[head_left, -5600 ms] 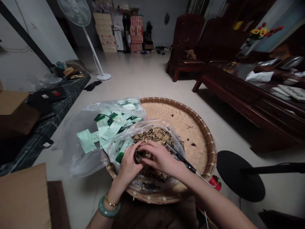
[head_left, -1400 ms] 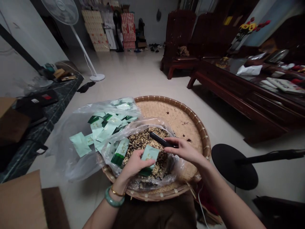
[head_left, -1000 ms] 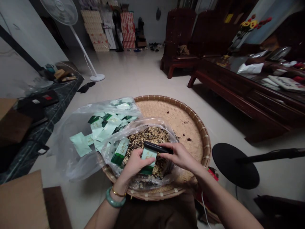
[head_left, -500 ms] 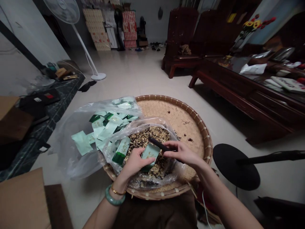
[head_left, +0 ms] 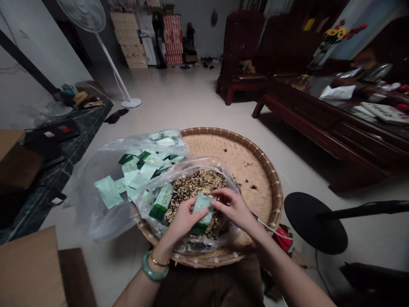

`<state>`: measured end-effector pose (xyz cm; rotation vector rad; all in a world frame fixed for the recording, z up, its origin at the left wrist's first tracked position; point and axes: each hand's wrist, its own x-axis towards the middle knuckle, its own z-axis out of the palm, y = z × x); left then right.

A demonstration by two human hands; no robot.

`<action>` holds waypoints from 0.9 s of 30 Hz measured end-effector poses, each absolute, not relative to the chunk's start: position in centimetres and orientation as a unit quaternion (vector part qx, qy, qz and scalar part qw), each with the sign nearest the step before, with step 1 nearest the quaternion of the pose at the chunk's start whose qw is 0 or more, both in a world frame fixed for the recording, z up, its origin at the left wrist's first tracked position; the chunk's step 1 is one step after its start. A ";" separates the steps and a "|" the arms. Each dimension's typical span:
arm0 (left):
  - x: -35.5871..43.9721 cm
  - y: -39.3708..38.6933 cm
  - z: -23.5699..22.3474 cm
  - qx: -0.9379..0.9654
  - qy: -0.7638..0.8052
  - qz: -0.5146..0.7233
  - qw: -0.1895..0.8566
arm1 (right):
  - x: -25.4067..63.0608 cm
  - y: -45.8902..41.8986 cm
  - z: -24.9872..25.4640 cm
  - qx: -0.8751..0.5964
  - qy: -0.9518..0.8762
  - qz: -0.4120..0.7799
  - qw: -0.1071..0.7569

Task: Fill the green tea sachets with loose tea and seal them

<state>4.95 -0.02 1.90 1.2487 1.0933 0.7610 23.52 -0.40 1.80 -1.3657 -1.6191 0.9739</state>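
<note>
My left hand [head_left: 184, 219] grips a small pale-green tea packet [head_left: 203, 207] with a darker green end, its thumb across the front. My right hand [head_left: 232, 208] has its thumb and fingertips closed at the packet's upper right corner. Under both hands, a clear plastic bag [head_left: 150, 187] lies open, full of a loose dark and pale-yellow dried mix [head_left: 198, 181]. Another green packet [head_left: 162, 201] rests on the bag's left side. Behind my right wrist, a white-and-dark cable [head_left: 266, 226] crosses the tray rim; the black stick-like tool it seems joined to is mostly hidden.
The round woven bamboo tray [head_left: 255, 157] carries the bag and a few dark scraps. A second plastic bag [head_left: 96, 192] at left holds several green packets. Nearby are a cardboard box [head_left: 30, 268], a black round stand base [head_left: 315, 224], a white fan [head_left: 131, 102] and a dark wooden table [head_left: 319, 123].
My right hand has let go of the black stick-like tool and moved its fingers to the packet's corner. A cable now shows over the tray's right rim. My left hand keeps the packet.
</note>
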 end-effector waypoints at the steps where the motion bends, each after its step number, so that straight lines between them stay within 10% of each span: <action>1: 4.9 -0.1 2.0 0.541 0.471 0.336 0.610 | 22.6 -0.2 2.0 -0.531 -0.631 0.395 0.405; 17: 2.4 0.3 2.1 0.443 0.534 0.503 0.516 | 22.0 -0.2 3.1 -0.489 -0.561 0.546 0.385; 22: -3.9 2.9 4.5 0.298 0.558 0.741 0.225 | 22.7 -0.1 3.0 -0.493 -0.487 0.597 0.405; 27: -5.2 2.5 4.5 0.448 0.624 0.639 -0.042 | 22.1 -0.3 1.8 -0.486 -0.491 0.612 0.385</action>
